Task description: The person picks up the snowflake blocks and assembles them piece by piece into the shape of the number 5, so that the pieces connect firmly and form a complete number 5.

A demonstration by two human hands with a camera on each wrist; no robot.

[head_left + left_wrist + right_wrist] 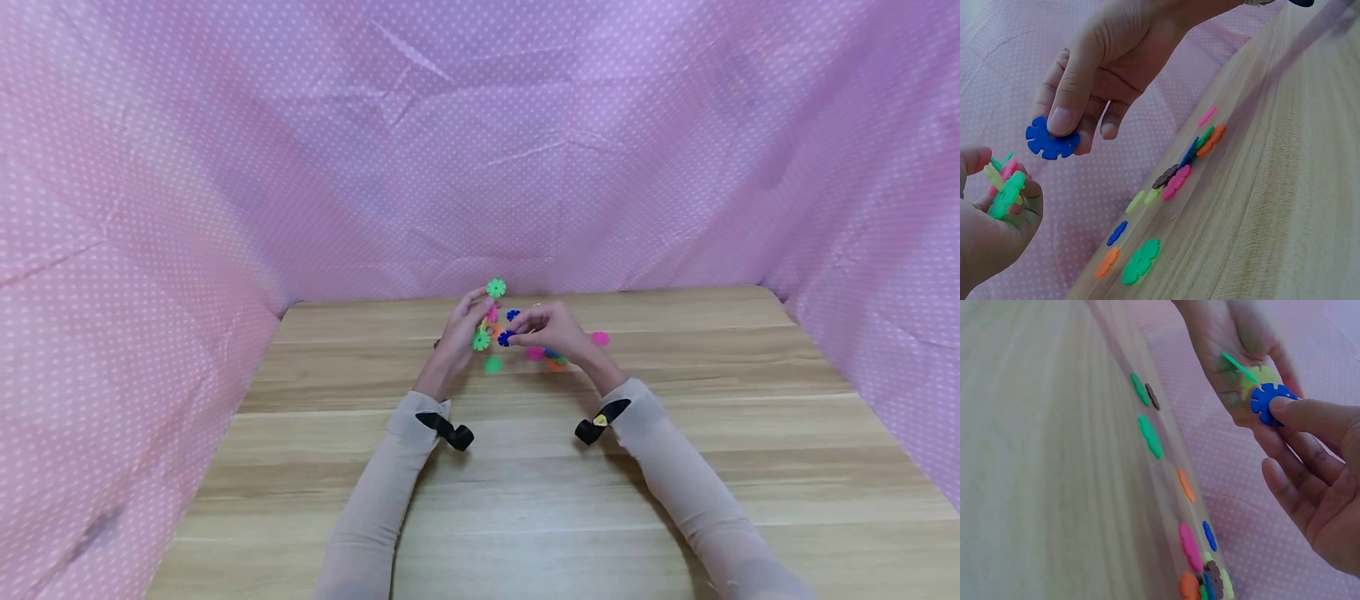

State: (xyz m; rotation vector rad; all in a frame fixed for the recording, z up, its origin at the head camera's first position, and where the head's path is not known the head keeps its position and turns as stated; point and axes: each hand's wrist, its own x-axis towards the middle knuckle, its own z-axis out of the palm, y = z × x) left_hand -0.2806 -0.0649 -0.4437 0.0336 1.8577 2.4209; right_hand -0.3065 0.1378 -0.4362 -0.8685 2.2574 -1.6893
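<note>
My right hand [561,330] pinches a blue notched plastic disc [1046,147] between thumb and fingers, above the table. To its left, my left hand [456,335] holds a cluster of interlocking notched discs. That cluster includes a green disc [496,288] at the top, a pink disc [492,315], a yellow disc [1265,375] and a lower green disc [1007,196]. In the left wrist view, the blue disc is apart from the cluster; in the right wrist view, it overlaps the yellow one. Fingers partly hide the cluster's middle.
Loose discs lie on the wooden table [510,500] below the hands, among them a green disc [1141,261], an orange disc [1107,262] and several piled together. A pink disc [600,338] lies farther right. Pink dotted cloth [480,167] surrounds the table's back and sides.
</note>
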